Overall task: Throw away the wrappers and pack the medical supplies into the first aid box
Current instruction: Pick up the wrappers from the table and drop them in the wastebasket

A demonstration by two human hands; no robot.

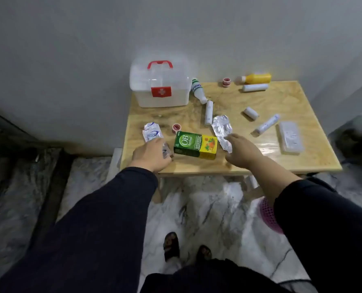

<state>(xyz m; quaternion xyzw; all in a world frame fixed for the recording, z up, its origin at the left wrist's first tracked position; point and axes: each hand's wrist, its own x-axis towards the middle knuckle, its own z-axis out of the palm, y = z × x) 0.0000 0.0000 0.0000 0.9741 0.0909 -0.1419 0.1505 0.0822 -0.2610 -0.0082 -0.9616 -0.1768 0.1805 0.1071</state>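
On the wooden table (281, 102), my left hand (152, 154) closes over the near end of a crumpled blue-and-white wrapper (151, 133) at the front left. My right hand (242, 152) pinches the lower end of a crumpled silver foil wrapper (221, 129). Between my hands lies a green and yellow medicine box (194, 144). The white first aid box (159, 89), with a red handle and cross, stands shut at the back left corner. Several white bandage rolls (208, 113) lie scattered, along with a white bottle (198, 90) and a yellow bottle (257, 78) on their sides.
Two small red tape rolls (176, 127) (226, 82) sit on the table. A flat clear packet (291, 137) lies at the right edge. A pink mesh basket (268, 216) stands on the marble floor under the table's front right. Walls close in behind and to the right.
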